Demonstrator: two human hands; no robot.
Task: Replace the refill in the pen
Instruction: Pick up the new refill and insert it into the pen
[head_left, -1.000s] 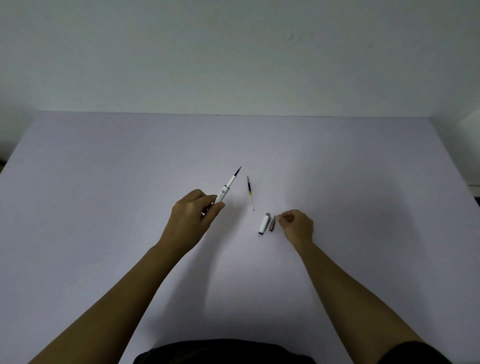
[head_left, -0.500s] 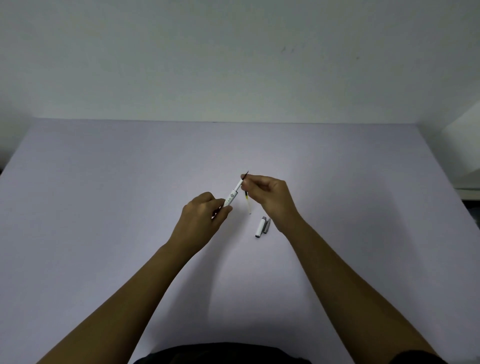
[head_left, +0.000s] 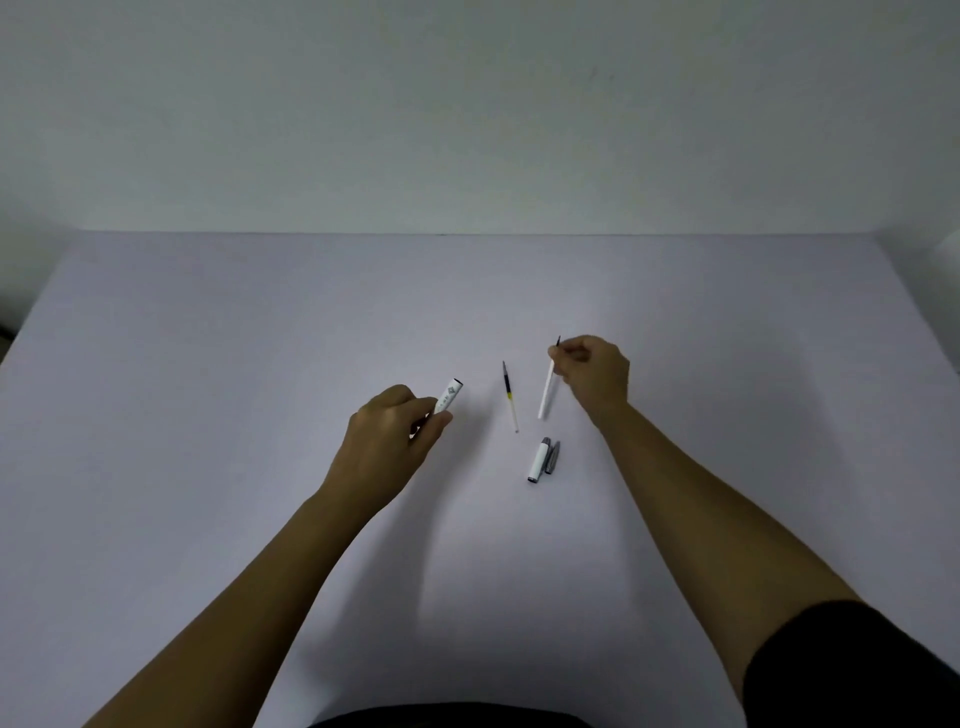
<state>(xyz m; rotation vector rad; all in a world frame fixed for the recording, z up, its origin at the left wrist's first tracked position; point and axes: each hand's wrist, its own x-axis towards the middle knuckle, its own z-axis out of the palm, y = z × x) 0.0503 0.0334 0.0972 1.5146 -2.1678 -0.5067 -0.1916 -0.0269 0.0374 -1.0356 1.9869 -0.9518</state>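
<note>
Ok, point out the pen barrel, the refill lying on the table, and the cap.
pen barrel (head_left: 450, 396), head view, printed white end above the fingers
refill on the table (head_left: 510, 396), head view, dark upper section
cap (head_left: 538, 460), head view, white middle

Bare forearms, black short sleeve

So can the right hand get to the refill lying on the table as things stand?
Probably not right away: the right hand is already pinching the white refill pulled from the barrel. The path to the lying refill is clear, but its grip is taken.
</note>
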